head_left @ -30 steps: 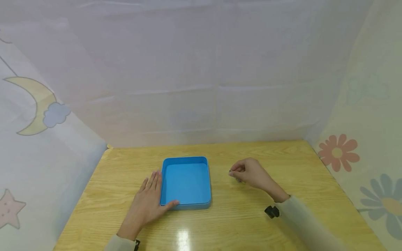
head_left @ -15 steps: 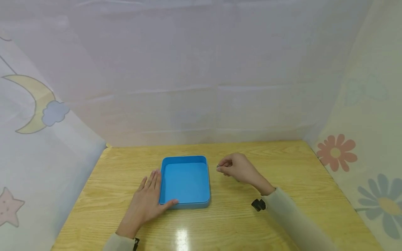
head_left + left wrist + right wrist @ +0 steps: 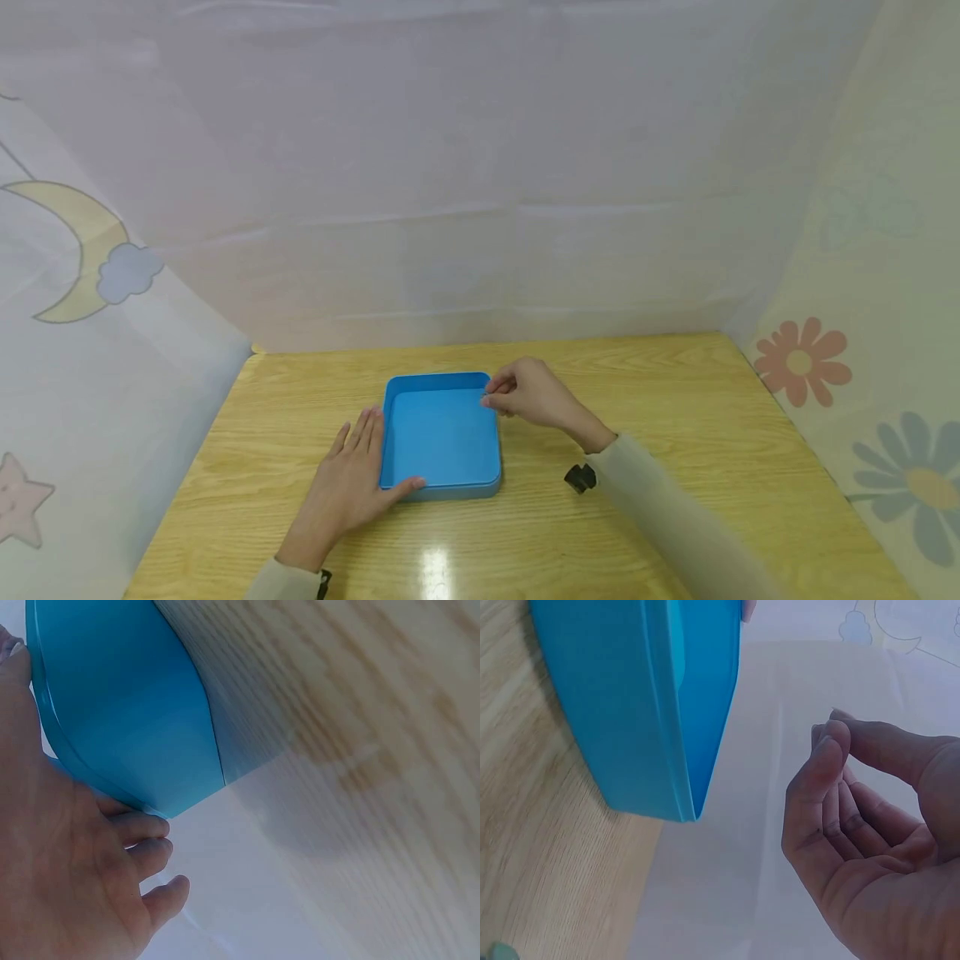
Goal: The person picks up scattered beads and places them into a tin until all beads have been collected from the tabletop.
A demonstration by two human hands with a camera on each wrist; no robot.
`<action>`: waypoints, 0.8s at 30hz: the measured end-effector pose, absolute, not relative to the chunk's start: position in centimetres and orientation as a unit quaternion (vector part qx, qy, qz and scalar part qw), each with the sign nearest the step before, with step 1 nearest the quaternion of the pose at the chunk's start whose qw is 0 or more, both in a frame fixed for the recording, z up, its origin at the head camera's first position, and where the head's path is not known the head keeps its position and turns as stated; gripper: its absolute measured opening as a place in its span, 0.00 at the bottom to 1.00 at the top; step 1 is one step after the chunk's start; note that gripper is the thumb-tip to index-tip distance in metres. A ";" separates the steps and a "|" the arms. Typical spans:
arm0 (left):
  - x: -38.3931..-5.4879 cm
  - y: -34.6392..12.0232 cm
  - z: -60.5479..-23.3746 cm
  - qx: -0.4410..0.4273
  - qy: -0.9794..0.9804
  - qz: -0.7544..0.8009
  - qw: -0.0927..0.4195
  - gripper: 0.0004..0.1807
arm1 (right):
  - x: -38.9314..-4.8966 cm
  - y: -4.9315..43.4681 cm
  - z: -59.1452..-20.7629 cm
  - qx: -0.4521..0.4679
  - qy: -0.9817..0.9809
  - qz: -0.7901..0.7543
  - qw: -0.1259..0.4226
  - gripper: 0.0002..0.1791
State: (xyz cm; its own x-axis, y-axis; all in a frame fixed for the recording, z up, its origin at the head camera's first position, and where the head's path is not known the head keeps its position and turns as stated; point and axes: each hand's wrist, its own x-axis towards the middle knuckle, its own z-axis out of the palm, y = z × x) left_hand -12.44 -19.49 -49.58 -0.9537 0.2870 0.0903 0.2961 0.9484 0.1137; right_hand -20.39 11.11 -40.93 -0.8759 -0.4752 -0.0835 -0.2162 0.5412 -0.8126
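A square blue tray with low walls sits on the wooden table. Against its left side and front-left corner rests my left hand, fingers straight and thumb on the front rim. My right hand is at the tray's back-right corner, thumb and forefinger pinched together. Between those fingertips shows a speck of a small dark or silvery thing, too hidden to tell its kind. In the right wrist view the fingertips stand apart from the tray wall, and the pinched thing is barely visible.
Pale cloth walls with moon and flower prints enclose the table at the back and both sides. A small green object appears at the lower left of the right wrist view.
My right hand has moved left from the table's right part to the tray's right rim, keeping its pinch. The left hand and the tray have stayed put.
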 end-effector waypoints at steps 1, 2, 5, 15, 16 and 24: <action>-12.5 -19.5 -49.6 -0.149 -0.986 -0.063 0.037 0.66 | -20.4 10.9 -40.9 -0.200 0.865 -0.435 0.150 0.05; -12.5 -19.5 -49.6 -0.149 -0.986 -0.064 0.038 0.66 | -20.5 10.6 -40.8 -0.200 0.864 -0.437 0.151 0.06; -12.5 -19.5 -49.6 -0.150 -0.986 -0.063 0.040 0.66 | -20.7 9.8 -40.9 -0.199 0.862 -0.439 0.154 0.06; -12.2 -19.7 -49.4 -0.145 -0.987 -0.068 0.028 0.67 | -21.2 6.8 -40.8 -0.192 0.857 -0.444 0.178 0.08; -12.3 -19.7 -49.4 -0.145 -0.987 -0.067 0.025 0.67 | -21.2 6.5 -40.7 -0.193 0.859 -0.440 0.177 0.08; -12.5 -19.8 -49.8 -0.143 -0.987 -0.076 0.017 0.67 | -22.0 4.3 -40.4 -0.205 0.879 -0.397 0.167 0.06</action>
State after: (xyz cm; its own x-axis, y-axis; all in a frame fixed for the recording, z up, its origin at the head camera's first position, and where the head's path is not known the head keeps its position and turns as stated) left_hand -12.55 -19.81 -49.81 -0.9586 0.2794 0.0552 0.2846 0.9475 0.1455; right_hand -21.98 4.33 -40.40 -0.8606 -0.4921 -0.1314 -0.2273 0.6019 -0.7656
